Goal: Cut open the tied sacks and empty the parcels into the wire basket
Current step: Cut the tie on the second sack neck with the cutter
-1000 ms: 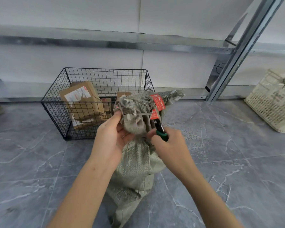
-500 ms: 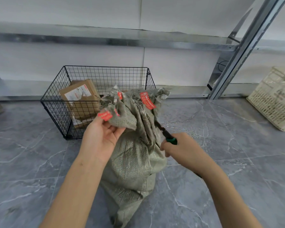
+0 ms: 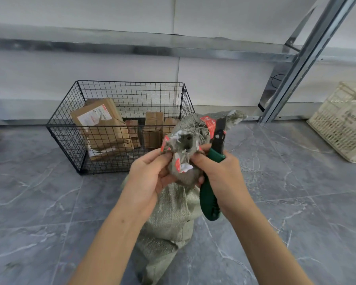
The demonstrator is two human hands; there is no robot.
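While the sack [image 3: 169, 219] is standing upright on the floor [image 3: 296, 202] just in front of the basket [image 3: 66, 130], we are pinching its frayed mouth from both sides. Our left hand [image 3: 150, 179] is curling fingers and thumb into the fabric, and our right hand [image 3: 222, 173] is doing likewise while gripping the green-handled knife [image 3: 211, 194], blade pointing up beside the sack's top. Brown parcels [image 3: 103, 128] are lying inside the basket.
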